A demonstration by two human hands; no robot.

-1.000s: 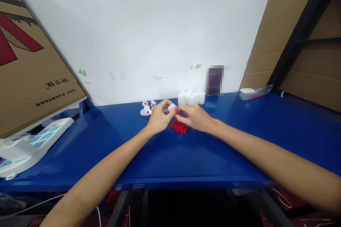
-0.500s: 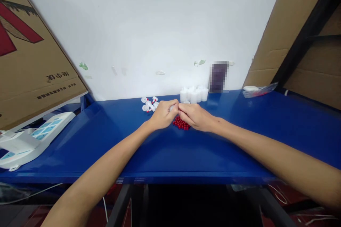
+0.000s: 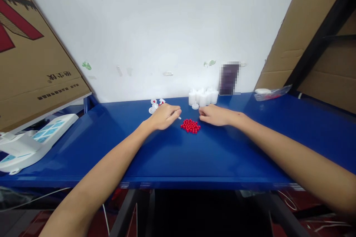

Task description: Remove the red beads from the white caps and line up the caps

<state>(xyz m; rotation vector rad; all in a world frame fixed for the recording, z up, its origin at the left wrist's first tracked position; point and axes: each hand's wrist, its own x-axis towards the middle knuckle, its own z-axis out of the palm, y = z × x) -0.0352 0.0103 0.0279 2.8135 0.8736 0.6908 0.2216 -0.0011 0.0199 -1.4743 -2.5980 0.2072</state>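
Observation:
My left hand (image 3: 164, 116) is closed over a white nozzle cap, whose thin white tip sticks out below the fingers; the rest of it is hidden. Just beyond this hand lies a small pile of white nozzle caps (image 3: 152, 109), some with red tips. My right hand (image 3: 213, 115) is closed with its fingers curled; whatever it may hold cannot be seen. Between and slightly in front of both hands, many small red caps (image 3: 190, 126) lie in a loose cluster. One round white lid (image 3: 195, 106) rests close to my right fingertips.
White bottles (image 3: 203, 98) stand grouped near the wall on the blue table (image 3: 178, 159). A blurred dark phone-like object (image 3: 229, 78) leans on the wall. At right lies a clear plastic bag (image 3: 273, 94), at left a white device with blue panels (image 3: 46, 137). Large cardboard (image 3: 41, 52) flanks the left.
My hands were together above the red caps and have moved apart, left hand leftward and right hand rightward. The red cluster and the round white lid are now more exposed.

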